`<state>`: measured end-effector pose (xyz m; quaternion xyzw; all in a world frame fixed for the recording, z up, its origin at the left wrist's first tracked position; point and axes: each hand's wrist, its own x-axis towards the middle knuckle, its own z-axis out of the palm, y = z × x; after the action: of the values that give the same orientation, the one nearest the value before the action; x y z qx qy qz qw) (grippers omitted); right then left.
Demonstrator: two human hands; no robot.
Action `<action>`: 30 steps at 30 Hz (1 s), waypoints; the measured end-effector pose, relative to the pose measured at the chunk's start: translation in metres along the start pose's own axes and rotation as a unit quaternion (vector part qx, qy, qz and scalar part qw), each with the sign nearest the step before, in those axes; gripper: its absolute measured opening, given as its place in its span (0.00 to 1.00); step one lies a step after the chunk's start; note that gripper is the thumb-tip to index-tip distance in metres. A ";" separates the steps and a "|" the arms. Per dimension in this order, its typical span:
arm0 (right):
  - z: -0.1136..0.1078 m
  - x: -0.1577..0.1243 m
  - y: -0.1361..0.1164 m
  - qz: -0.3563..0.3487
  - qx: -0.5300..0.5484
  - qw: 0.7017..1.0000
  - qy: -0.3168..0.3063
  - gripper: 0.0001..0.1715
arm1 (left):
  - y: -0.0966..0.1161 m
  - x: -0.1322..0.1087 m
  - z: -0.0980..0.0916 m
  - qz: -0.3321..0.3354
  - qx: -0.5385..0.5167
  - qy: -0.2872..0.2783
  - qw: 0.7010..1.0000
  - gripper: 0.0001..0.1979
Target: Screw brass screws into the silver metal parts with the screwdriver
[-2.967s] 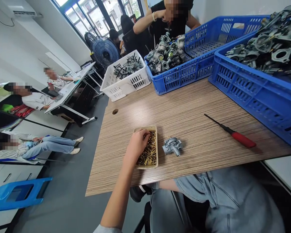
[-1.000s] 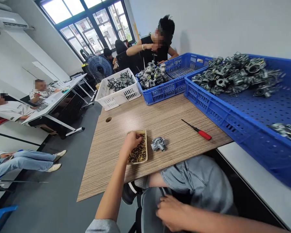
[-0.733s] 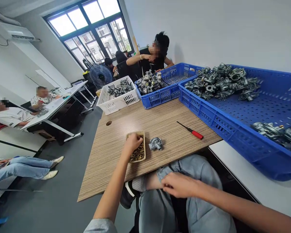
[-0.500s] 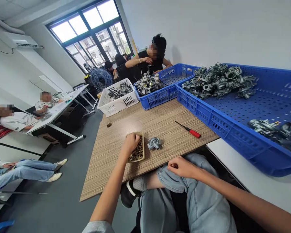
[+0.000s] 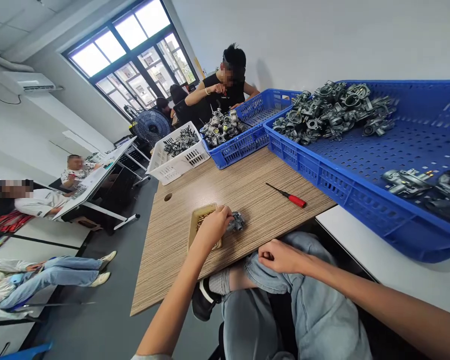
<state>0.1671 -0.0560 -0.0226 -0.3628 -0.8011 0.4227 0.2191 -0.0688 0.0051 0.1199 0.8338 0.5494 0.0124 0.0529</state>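
My left hand (image 5: pixel 213 226) reaches across the tan tray of small brass parts (image 5: pixel 195 222) and its fingers close against the grey metal carburetor body (image 5: pixel 237 221) lying on the wooden table (image 5: pixel 240 190). My right hand (image 5: pixel 279 256) rests on my knee just below the table's front edge, fingers curled into a loose fist with nothing visible in them. A red-handled screwdriver (image 5: pixel 289 197) lies on the table to the right of the carburetor body.
A large blue crate (image 5: pixel 345 175) with several metal carburetor bodies stands at the right. A second blue crate (image 5: pixel 243 145) and a white basket (image 5: pixel 176 167) with parts stand at the far end. A person in black sits behind them; other people sit at the left.
My left hand moved right from the brass-parts tray onto the carburetor body. My right hand rose from my lap to the knee and curled shut. The view swung to the right.
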 end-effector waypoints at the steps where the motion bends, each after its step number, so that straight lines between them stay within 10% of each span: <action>1: 0.000 0.000 0.000 0.000 0.000 1.000 0.000 0.09 | 0.000 0.001 0.001 -0.001 0.013 -0.003 1.000 0.04; 10: -0.001 -0.001 0.000 0.002 0.000 1.000 -0.002 0.11 | 0.009 0.001 0.006 -0.015 0.031 -0.004 0.999 0.07; 17: -0.004 0.001 -0.007 0.003 -0.021 1.000 0.022 0.17 | 0.017 -0.016 0.046 -0.060 -0.096 0.205 0.972 0.22; 21: -0.045 0.003 -0.024 0.030 -0.101 0.987 0.122 0.25 | 0.030 -0.019 0.084 -0.107 -0.144 0.260 0.949 0.26; 25: -0.107 0.002 -0.018 0.089 -0.270 0.911 0.300 0.17 | 0.044 -0.014 0.100 -0.129 -0.170 0.285 0.934 0.21; 30: -0.150 -0.007 0.027 0.160 -0.334 0.891 0.263 0.25 | 0.057 -0.015 0.114 -0.122 -0.234 0.328 0.907 0.24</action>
<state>0.2809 0.0262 0.0361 -0.6359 -0.7390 0.0487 0.2170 -0.0131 -0.0394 0.0129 0.6730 0.6143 0.4068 0.0645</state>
